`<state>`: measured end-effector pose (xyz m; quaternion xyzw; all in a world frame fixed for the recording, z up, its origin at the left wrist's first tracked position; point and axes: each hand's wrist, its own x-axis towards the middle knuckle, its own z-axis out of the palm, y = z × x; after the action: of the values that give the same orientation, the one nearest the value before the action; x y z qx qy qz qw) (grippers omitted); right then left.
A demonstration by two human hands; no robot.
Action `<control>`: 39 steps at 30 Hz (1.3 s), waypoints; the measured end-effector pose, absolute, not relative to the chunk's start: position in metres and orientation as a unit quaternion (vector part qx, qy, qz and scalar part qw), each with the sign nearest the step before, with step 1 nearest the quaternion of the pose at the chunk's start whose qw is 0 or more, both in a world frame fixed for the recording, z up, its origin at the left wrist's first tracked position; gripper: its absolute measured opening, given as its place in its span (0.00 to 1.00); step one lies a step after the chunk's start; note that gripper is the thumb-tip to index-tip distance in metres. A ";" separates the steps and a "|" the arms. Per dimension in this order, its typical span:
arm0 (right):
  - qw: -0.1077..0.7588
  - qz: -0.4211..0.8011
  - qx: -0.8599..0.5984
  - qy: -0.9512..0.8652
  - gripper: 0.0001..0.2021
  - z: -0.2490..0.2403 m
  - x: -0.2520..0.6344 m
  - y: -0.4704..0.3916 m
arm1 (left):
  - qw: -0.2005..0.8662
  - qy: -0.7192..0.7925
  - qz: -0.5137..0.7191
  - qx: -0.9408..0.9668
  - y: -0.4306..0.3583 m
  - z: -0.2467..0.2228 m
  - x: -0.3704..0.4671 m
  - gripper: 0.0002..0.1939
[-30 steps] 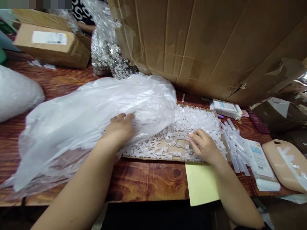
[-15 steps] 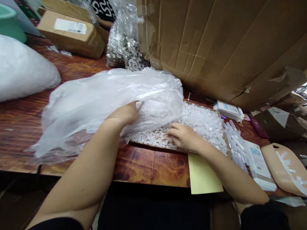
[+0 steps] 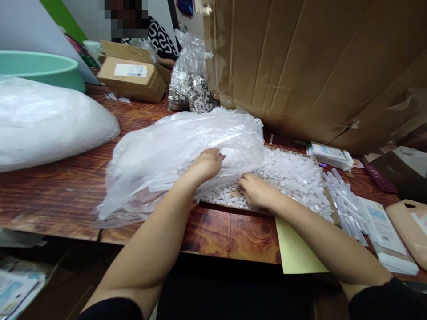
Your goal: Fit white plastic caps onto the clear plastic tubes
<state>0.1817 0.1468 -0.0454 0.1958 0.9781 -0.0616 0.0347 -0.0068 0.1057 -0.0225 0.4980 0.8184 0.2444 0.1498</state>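
Note:
My left hand (image 3: 207,165) is over the mouth of a large clear plastic bag (image 3: 150,155), its fingertips pressed together; whatever they hold, if anything, is too small to make out. The bag holds white contents and lies over the left part of a shallow cardboard tray (image 3: 233,205). Small translucent white plastic pieces (image 3: 290,171) fill the tray. My right hand (image 3: 258,191) rests at the tray's near side, fingers curled down among the pieces; the fingertips are partly hidden, so what they grip does not show.
A stuffed white bag (image 3: 53,122) and green basin (image 3: 50,66) are at left. Behind stand a cardboard box (image 3: 130,82), a bag of metal parts (image 3: 193,84) and a tall cardboard wall (image 3: 283,62). Clear tubes (image 3: 347,206) and labelled packs (image 3: 383,231) lie right. Another person sits behind.
The view has swung left, shifting the scene rightward. My left hand has come from inside the bag's mouth to above it. My right hand stays at the pieces in the tray.

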 end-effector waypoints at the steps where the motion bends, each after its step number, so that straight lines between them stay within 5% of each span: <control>1: 0.028 -0.057 0.197 0.978 0.08 -0.046 0.181 0.146 | 0.152 0.820 0.252 0.491 0.107 -0.023 -0.005 0.18; 10: -0.045 -0.070 0.192 0.978 0.08 -0.051 0.195 0.154 | 0.193 0.780 0.382 0.457 0.107 -0.035 0.022 0.27; 16: -0.352 -0.287 0.156 0.877 0.08 -0.039 0.246 0.157 | 0.447 0.555 0.577 0.400 0.095 -0.034 0.063 0.26; 20: -0.424 -0.477 0.206 0.742 0.03 -0.044 0.249 0.150 | 0.498 0.511 0.591 0.377 0.092 -0.042 0.083 0.23; 28: -0.426 -0.591 0.249 0.638 0.06 -0.057 0.237 0.143 | 0.413 0.556 0.572 0.440 0.085 -0.052 0.096 0.21; 39: -0.416 -0.479 0.234 0.736 0.03 -0.048 0.242 0.130 | 0.205 0.628 0.526 0.535 0.079 -0.053 0.098 0.07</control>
<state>0.2424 0.1305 -0.0475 0.2344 0.7363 -0.4793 -0.4162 0.0979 0.0792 -0.0533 0.5352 0.6281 0.5264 0.2050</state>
